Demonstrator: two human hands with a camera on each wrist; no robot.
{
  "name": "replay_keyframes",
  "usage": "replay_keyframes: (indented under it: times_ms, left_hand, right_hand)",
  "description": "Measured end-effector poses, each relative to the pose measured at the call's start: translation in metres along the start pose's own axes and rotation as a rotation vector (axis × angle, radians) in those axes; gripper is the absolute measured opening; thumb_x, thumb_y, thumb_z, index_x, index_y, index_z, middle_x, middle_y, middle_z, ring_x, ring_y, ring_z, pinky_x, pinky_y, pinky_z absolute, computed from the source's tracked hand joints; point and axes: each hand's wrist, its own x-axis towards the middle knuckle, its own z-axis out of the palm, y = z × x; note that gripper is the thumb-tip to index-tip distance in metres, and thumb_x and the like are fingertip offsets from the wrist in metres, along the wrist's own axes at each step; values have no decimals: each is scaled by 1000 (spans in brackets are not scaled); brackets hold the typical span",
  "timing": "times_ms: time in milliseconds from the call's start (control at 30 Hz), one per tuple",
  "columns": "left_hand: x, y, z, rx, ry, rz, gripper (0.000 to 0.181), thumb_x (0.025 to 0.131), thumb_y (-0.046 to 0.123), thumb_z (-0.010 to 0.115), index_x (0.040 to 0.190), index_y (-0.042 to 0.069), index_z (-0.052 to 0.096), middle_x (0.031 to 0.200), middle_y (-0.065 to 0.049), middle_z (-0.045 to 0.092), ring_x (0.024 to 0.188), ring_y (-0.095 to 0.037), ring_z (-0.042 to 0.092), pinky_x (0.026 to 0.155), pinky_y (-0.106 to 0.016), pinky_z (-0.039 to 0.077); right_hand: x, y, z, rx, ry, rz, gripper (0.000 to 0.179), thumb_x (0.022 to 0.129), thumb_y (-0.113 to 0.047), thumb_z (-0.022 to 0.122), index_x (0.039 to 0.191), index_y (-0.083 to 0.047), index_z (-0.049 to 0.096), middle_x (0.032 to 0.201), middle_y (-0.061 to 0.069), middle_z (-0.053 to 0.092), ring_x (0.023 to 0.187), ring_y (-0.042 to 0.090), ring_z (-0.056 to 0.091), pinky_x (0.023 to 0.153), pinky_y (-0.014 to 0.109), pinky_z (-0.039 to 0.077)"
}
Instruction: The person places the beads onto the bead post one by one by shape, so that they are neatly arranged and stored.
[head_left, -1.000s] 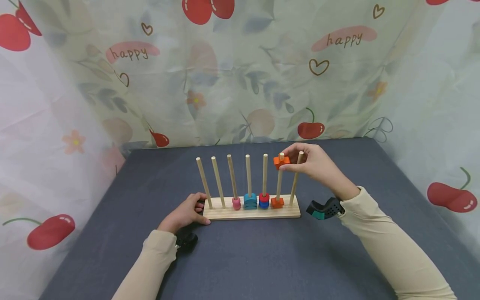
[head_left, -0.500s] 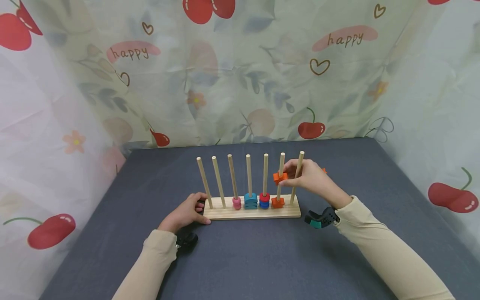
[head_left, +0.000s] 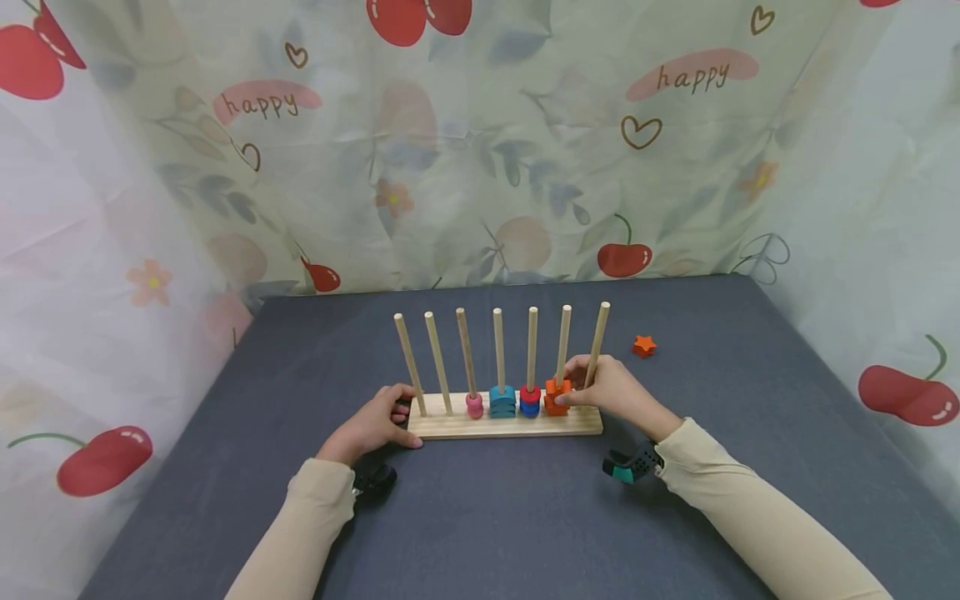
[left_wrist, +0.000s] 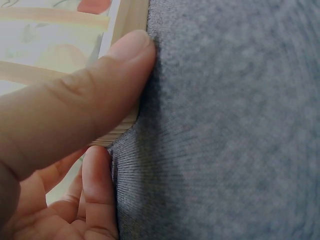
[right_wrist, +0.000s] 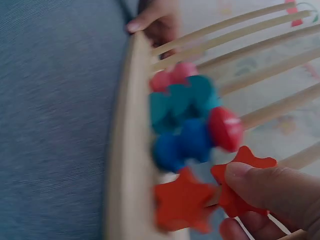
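A wooden peg board [head_left: 450, 428] with a row of upright pegs stands on the table. At its left end my left hand [head_left: 371, 423] grips the base, thumb on the front corner and fingers behind. My right hand [head_left: 617, 390] pinches an orange star bead [right_wrist: 250, 157] threaded on the second peg from the right. Below it, on the same peg, an orange star [right_wrist: 181, 201] sits at the base, with a small gap between them in the right wrist view. Beside that peg are red [right_wrist: 226, 129] and blue beads [right_wrist: 192, 141], then teal pieces [head_left: 502, 403] and pink beads [head_left: 474, 406].
A loose orange star [head_left: 643, 346] lies on the dark grey table [head_left: 480, 517], behind the right hand. The rightmost peg [head_left: 600, 329] rises right beside the right fingers. A printed curtain [head_left: 465, 167] hangs around the back and sides.
My right hand has carried the orange star bead down the peg from near its top to just above the lower star. The loose star behind has come into view. My left hand has stayed put.
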Motion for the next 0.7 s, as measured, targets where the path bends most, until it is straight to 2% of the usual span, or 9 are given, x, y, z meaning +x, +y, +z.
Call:
replay_keyframes:
  times_ms: [133,400,533,700]
  left_hand:
    - [0,0,0,1,3,-2,75,67,3,87,131,0,48,125,-19,43,112,-30,50,99,-46,43]
    - [1,0,0,1,9,-8,75,67,4,87,131,1,49,125,-18,43,112,-30,50,99,-46,43]
    - [0,-1,1,-4,10,-1,75,67,3,87,131,1,49,124,-18,43,112,-30,50,99,-45,43]
    - [-1,1,2,-8,8,11,74,66,2,87,130,0,49,124,-19,43,111,-31,50,99,-45,43]
  right_hand:
    - [0,8,8,19,4,6,27,76,-18,83,93,-6,66,84,4,67,77,18,55,69,30,45]
    - [1,12,13,50,-5,6,27,76,-13,82,96,-4,64,87,6,68,76,17,56,65,29,47]
    - [0,14,12,59,-12,-4,33,77,-15,82,103,-5,65,96,9,70,83,18,61,74,31,51]
    - [-7,18,6,107,-26,-32,48,78,-22,82,118,-6,62,113,13,67,100,25,62,88,43,51]
